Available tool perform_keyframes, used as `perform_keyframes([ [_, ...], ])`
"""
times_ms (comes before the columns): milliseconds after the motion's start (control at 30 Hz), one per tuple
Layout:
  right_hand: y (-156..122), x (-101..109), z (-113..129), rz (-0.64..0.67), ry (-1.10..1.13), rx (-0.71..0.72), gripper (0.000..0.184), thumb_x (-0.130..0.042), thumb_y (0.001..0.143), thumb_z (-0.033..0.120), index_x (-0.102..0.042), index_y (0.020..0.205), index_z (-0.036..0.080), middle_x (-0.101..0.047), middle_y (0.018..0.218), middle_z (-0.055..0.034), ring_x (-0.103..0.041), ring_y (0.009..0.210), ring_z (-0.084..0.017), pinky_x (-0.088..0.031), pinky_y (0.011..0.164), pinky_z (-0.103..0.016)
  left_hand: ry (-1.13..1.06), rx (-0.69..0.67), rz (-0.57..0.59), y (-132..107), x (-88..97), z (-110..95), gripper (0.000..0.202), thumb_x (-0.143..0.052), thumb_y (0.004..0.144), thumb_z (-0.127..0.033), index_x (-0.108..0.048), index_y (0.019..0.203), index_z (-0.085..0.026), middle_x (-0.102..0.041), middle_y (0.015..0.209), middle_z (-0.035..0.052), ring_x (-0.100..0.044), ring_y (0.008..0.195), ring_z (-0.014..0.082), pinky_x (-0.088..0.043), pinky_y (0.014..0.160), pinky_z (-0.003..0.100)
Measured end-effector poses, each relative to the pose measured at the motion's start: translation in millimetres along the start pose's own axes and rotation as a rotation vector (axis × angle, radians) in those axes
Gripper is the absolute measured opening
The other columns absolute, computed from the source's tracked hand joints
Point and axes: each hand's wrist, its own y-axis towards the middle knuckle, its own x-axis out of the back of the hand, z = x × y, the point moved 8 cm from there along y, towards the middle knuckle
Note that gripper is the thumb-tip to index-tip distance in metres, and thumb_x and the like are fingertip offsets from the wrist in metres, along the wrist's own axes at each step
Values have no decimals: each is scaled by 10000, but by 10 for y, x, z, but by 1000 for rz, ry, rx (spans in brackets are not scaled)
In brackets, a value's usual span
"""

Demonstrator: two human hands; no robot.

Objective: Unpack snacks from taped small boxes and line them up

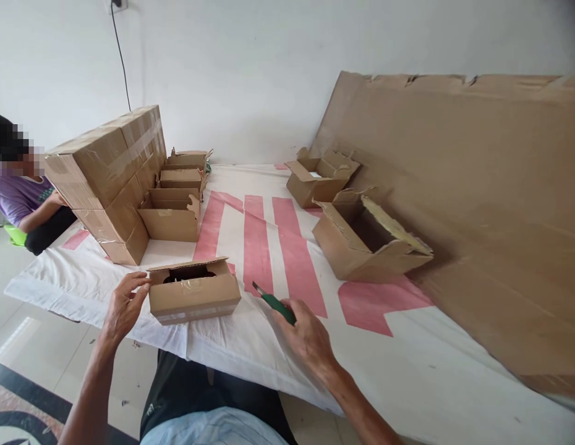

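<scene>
From my remote view I look down on a tabletop (408, 371) draped in a white cloth with red bands. Close in at 7 o'clock, the left hand (123, 304) is spread, fingertips laid against the left end of a small cardboard box (193, 292), apparently bracing it so it cannot slide. The box lies just in front of me, top flaps partly open, clear tape across its front. At 5 o'clock the right hand (310, 337) is closed round a green-handled knife (273, 301), blade aimed toward 10 o'clock at the box but short of it, the wrist low over the cloth as if for control. At 10 o'clock stands a stack of taped cartons (111, 176) with a row of open boxes (176, 198) beside it; two more open boxes (368, 238) sit at 1 o'clock before a large cardboard sheet (477, 216) leaning on the wall. Another person (30, 201) sits at far 9 o'clock.
</scene>
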Motion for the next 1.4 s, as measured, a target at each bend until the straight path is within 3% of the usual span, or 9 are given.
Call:
perform_keyframes([
  [133,-174,-47,-325,-49,-193,60,248,-510,959,472,-632,927,259,-726,923,-102,-704,847,-328,-555,665,-428,-135,54,87,58,-102,191,368,-694,907,-547,-856,980,-225,-712,1310,146,-676,1236,330,-622,825,356],
  [267,-123,9,-220,-76,-122,141,273,-556,989,491,-668,963,243,-722,935,-111,-695,909,-341,-594,776,-497,-210,100,146,98,-142,270,389,-718,895,-571,-864,1029,-237,-642,1416,155,-626,1325,358,-637,860,366],
  [500,228,-22,855,80,342,285,371,-561,1071,476,-668,1321,224,-707,1300,-133,-698,1167,-277,-606,977,-453,-218,52,252,94,-215,235,413,-827,831,-487,-830,1180,-266,-559,1542,153,-523,1468,387,-653,838,332],
  [633,310,-58,1285,183,428,381,373,-578,1071,463,-660,1348,226,-711,1310,-122,-696,1200,-272,-608,997,-443,-189,34,341,50,-233,159,486,-844,829,-497,-793,1258,-276,-492,1626,145,-553,1446,387,-658,913,384],
  [800,345,2,1563,197,333,545,196,-600,1073,372,-722,1133,230,-767,1118,-91,-718,1104,-271,-607,982,-454,-103,3,406,58,-277,89,572,-818,855,-548,-724,1363,-304,-507,1630,127,-536,1463,383,-628,963,425],
  [967,320,-49,2160,272,-23,747,161,-675,1045,330,-744,1095,194,-763,1090,-116,-689,1056,-284,-556,965,-459,-73,30,406,65,-379,117,674,-845,818,-569,-671,1420,-319,-519,1612,122,-540,1454,388,-598,984,445],
  [1100,282,-411,2527,549,-185,719,197,-725,1021,372,-750,1009,176,-762,991,-80,-694,936,-234,-499,807,-342,-49,21,395,49,-433,103,702,-861,790,-569,-658,1415,-325,-520,1608,117,-552,1432,386,-590,972,456],
  [1200,272,-575,2633,651,-23,655,232,-673,1028,237,-704,804,184,-728,818,-20,-646,768,-162,-422,700,-286,-25,12,406,33,-463,87,672,-852,798,-515,-651,1411,-324,-526,1591,114,-566,1411,364,-583,969,448],
  [1400,529,-155,2442,391,599,432,379,-570,1051,372,-513,705,227,-532,631,33,-455,577,-122,-363,554,-262,-42,25,423,40,-503,131,717,-861,777,-475,-624,1433,-313,-508,1594,120,-562,1406,362,-578,985,461],
])
